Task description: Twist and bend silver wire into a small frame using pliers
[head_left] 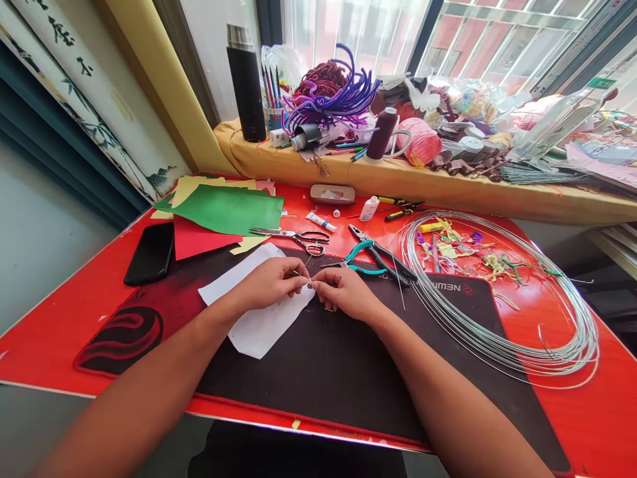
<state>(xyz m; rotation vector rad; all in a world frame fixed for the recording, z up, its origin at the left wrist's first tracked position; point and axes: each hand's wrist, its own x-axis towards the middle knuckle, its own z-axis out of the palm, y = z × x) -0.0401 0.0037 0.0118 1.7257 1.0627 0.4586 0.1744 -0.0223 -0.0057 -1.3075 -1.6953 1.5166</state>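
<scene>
Over a mat (348, 372) lettered "NEWM" upside down, both hands (271, 284) (346, 292), fingers closed, pinch thin wire (309, 282).

A thin silvery wire (310, 283), partly hidden, is pinched between the fingers (293, 285).

The mat (318, 378) lies on the table (74, 332); on it, the paper (263, 332), the left hand (271, 282) above, the right hand (348, 292) just to its right, wire (309, 282) between them; behind the paper, the scissors (293, 234), sheets (239, 209) to their left, then the phone (149, 253); right of the scissors, the pliers (381, 252); farther right, the coil (587, 332) spans mat and table, scraps (450, 232) inside its ring; behind the table, the ledge (279, 166) bears, left to right, flask (246, 93), spool (382, 135) and ball (419, 141), with the window (343, 26) behind.
</scene>
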